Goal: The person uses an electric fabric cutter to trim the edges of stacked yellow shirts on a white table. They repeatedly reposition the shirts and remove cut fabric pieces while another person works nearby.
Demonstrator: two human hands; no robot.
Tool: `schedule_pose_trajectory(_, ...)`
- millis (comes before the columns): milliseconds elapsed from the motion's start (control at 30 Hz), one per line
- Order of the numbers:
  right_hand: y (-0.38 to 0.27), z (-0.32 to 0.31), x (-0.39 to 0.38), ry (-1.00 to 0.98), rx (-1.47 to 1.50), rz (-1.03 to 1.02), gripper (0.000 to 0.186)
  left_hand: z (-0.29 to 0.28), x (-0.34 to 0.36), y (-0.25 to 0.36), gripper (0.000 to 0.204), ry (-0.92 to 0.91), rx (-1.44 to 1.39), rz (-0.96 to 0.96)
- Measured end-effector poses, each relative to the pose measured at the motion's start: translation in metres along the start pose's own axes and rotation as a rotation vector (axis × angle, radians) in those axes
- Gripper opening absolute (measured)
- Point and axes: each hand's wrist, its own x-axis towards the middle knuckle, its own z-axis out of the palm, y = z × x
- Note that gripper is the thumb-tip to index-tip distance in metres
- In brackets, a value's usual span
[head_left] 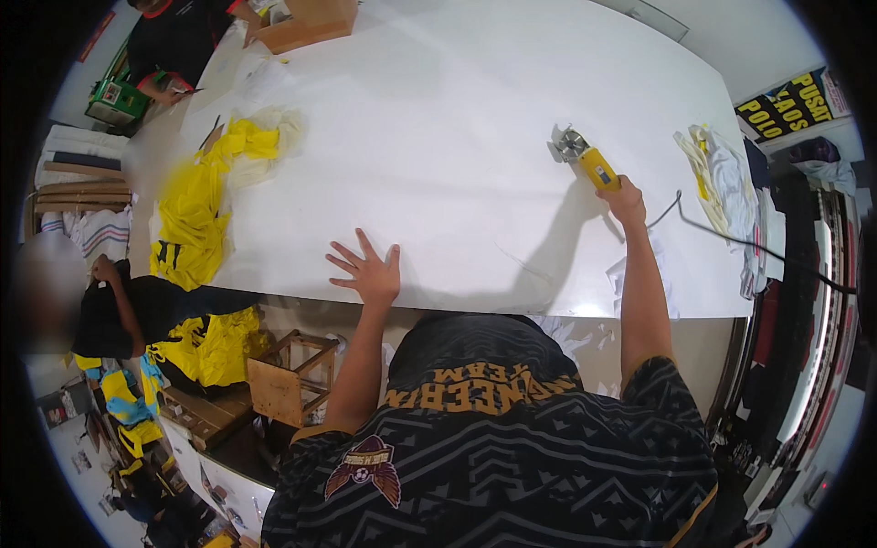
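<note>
My right hand (624, 201) is closed around the yellow body of an electric rotary cloth cutter (598, 170). The tool's round metal blade head (572, 143) points away from me, toward the far left, over the white tabletop. Its dark cord (731, 239) runs off to the right. My left hand (368, 272) lies flat near the table's front edge with its fingers spread and nothing in it. Whether the blade head touches the tabletop, I cannot tell.
The white table (438, 183) spreads before me. Yellow fabric (194, 215) is heaped on its left side, and folded pale cloth (726, 187) lies at the right edge. A cardboard box (306, 26) stands at the far left. Two people are on the left; a wooden stool (285, 388) stands below.
</note>
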Motion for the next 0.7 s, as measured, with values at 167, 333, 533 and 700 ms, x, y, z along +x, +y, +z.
schedule_pose_trajectory(167, -0.022, 0.017, -0.013, 0.140, -0.254, 0.020, 0.067, -0.001, -0.002, 0.000, 0.101, 0.006, 0.008, 0.014)
schedule_pose_trajectory(333, -0.086, 0.104, -0.063, 0.243, -0.100, -0.505, 0.077, -0.001, -0.009, -0.003, 0.099, 0.093, 0.014, 0.039)
schedule_pose_trajectory(533, -0.186, 0.172, -0.088, -0.130, -0.095, -0.717, 0.086, 0.000, 0.001, 0.001, 0.099, 0.072, 0.083, -0.006)
schedule_pose_trajectory(700, -0.137, 0.169, -0.157, -0.079, -0.102, -0.811, 0.082, 0.005, 0.005, -0.005, 0.098, 0.054, 0.069, -0.035)
